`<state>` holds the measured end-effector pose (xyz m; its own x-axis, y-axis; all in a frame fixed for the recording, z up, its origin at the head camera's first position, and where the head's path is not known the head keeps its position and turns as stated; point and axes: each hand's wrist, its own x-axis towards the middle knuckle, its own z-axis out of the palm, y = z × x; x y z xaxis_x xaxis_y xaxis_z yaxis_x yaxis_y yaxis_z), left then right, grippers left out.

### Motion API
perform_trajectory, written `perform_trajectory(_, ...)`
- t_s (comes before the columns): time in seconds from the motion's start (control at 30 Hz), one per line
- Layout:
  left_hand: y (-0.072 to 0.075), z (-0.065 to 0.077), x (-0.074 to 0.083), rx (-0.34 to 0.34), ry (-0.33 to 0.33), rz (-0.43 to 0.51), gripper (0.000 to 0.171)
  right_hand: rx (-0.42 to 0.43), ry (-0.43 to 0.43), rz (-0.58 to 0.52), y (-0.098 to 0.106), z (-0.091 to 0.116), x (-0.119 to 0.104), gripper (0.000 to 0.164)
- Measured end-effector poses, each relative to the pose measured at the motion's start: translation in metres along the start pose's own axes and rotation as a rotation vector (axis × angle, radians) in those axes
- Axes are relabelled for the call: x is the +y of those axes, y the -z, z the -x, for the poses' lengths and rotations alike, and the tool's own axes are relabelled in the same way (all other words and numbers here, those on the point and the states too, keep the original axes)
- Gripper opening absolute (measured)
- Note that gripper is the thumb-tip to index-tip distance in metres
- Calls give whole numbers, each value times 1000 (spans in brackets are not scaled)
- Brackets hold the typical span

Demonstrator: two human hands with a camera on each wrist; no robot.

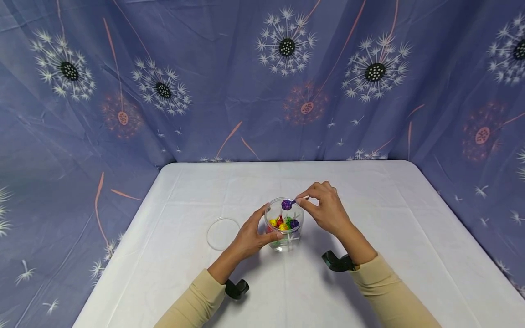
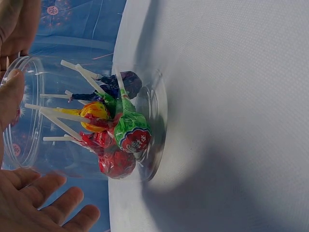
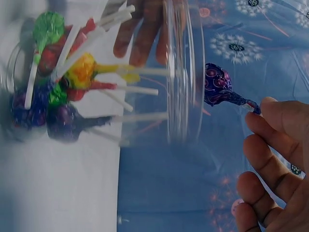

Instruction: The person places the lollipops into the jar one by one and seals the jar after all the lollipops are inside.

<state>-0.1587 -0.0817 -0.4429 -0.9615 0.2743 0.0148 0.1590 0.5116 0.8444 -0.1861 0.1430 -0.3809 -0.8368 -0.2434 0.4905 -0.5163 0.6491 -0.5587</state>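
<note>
A clear plastic jar (image 1: 284, 248) stands upright on the table, with several wrapped lollipops in red, yellow, green and purple inside. My left hand (image 1: 250, 236) grips the jar near its rim from the left side, the thumb in front and the fingers around the far side. Just above the jar's mouth, my right hand (image 1: 327, 210) pinches a purple lollipop (image 3: 218, 86) by its stick, close to the wrapped head. In the left wrist view, a green lollipop (image 2: 133, 130) lies against the jar wall, beside red, yellow and purple ones with white sticks.
A clear round lid (image 1: 208, 234) lies flat on the table, left of the jar. White cloth covers the table (image 1: 184, 191), and a blue curtain (image 1: 229, 91) with dandelion prints hangs behind and at both sides.
</note>
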Motion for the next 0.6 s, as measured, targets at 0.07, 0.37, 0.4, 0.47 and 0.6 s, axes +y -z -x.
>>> perform_trajectory(0.07,0,0,0,2,2,1,91,-13,5,-4,-3,-1,-2,7)
perform_trajectory(0.37,1,0,0,3,-20,1,90,-48,34,-6,-16,-3,-10,7)
perform_trajectory(0.4,1,0,0,3,-25,-2,90,-48,37,-4,-17,-3,-11,7)
perform_trajectory(0.47,1,0,0,1,-31,-6,90,-50,43,0,-20,-3,-11,7)
perform_trajectory(0.6,1,1,1,2,-33,-12,89,-64,47,15,-24,-2,-11,6)
